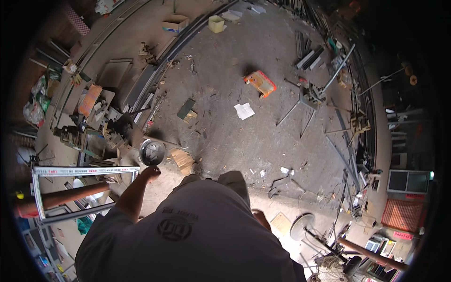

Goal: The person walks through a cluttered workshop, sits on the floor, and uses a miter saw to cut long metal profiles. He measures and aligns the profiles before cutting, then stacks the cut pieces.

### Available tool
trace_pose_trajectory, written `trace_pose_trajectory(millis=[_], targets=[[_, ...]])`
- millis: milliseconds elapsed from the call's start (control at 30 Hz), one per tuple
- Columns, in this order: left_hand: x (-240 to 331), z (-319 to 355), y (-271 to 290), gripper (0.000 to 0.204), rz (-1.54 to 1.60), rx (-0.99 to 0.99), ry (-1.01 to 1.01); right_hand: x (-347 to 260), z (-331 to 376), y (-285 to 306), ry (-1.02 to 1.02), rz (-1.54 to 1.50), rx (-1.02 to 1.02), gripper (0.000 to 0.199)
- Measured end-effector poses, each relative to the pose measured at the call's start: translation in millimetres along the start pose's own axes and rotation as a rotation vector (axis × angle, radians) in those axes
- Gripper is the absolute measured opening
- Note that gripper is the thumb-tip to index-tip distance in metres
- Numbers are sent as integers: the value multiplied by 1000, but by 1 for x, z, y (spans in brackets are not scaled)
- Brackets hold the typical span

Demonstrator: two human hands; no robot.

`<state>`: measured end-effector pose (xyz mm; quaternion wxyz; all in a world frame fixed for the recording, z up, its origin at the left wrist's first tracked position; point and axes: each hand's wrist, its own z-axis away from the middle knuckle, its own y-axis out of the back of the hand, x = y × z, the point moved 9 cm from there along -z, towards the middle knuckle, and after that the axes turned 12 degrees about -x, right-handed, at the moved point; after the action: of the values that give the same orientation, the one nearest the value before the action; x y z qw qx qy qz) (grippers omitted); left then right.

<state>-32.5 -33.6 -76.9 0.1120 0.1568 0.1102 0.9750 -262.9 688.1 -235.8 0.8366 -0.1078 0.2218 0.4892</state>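
Seen from above, a person in a grey shirt [197, 235] stands on a dusty workshop floor [253, 141]. The right hand [260, 217] hangs by the hip, fingers hidden, grip impossible to tell. The left hand [151, 173] closes its fingers on the corner of a white metal frame [84, 171]. Just beyond the fingertips sits a round metal tin [151, 152]; farther off lies an orange box [260, 83].

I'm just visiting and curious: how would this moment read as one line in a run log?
left hand: at corner of metal frame, grip unclear | right hand: mostly hidden by shirt, at side | nearby: round tin, orange box on floor
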Motion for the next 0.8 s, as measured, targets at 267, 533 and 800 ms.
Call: trace_pose_trajectory(millis=[267, 533, 800], targets=[[182, -67, 150, 37, 67, 136, -179, -285, -17, 61, 133, 126, 131, 49], [311, -156, 160, 39, -214, 111, -227, -353, -183, 218, 151, 775, 87, 44], [474, -181, 198, 43, -39, 114, -129, -442, -207, 487, 117, -146, 396, 49]])
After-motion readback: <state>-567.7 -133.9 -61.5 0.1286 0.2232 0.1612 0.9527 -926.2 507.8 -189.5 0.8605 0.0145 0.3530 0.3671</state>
